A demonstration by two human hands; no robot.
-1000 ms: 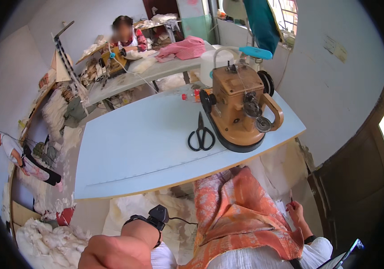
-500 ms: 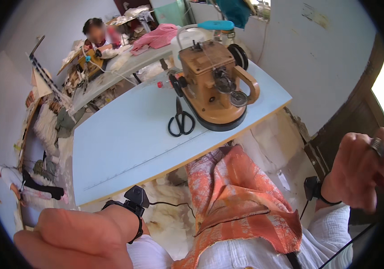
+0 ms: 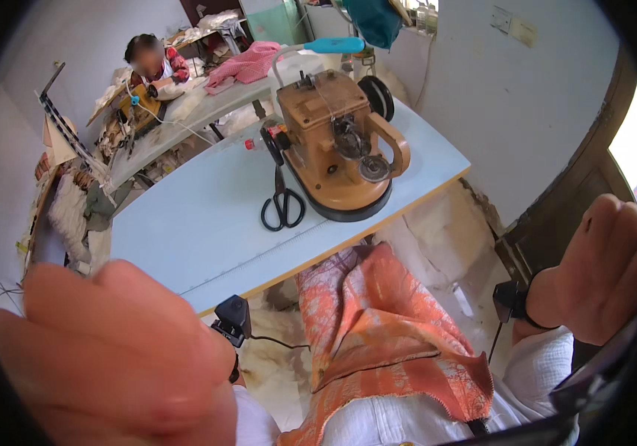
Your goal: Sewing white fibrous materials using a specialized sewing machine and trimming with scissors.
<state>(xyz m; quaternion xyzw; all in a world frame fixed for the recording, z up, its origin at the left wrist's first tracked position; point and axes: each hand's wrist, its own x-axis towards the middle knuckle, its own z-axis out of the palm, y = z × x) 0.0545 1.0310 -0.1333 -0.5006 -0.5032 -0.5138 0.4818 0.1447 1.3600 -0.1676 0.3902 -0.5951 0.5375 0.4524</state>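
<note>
Everything here sits around the pale blue worktable (image 3: 184, 230), so I'll place stuff off that. On the far right part of the table stands a tan sewing machine (image 3: 337, 141) on a dark round base, and just to its left, near it but not quite touching as far as I can tell, lie black-handled scissors (image 3: 282, 204) with the blades pointing away toward the back of the table. Beyond the table's far edge there's a second bench where another person (image 3: 151, 63) sits working, with a pink cloth (image 3: 248, 63) heaped nearby. Left of the table are piles of whitish fabric scraps (image 3: 69, 212). Below the table's near edge, an orange patterned cloth (image 3: 385, 327) is draped over the wearer's lap, creased, with paler print and a frayed-looking hem at the lower end. Both hands are raised close to the camera, well apart from the table: the left hand (image 3: 110, 357) is a big blur filling the lower left corner and blocking that side, fingers curled, can't tell if it holds anything. The right hand (image 3: 601, 275) is at the right rim, curled into a loose fist with a dark wrist strap below it; its contents aren't visible either.
</note>
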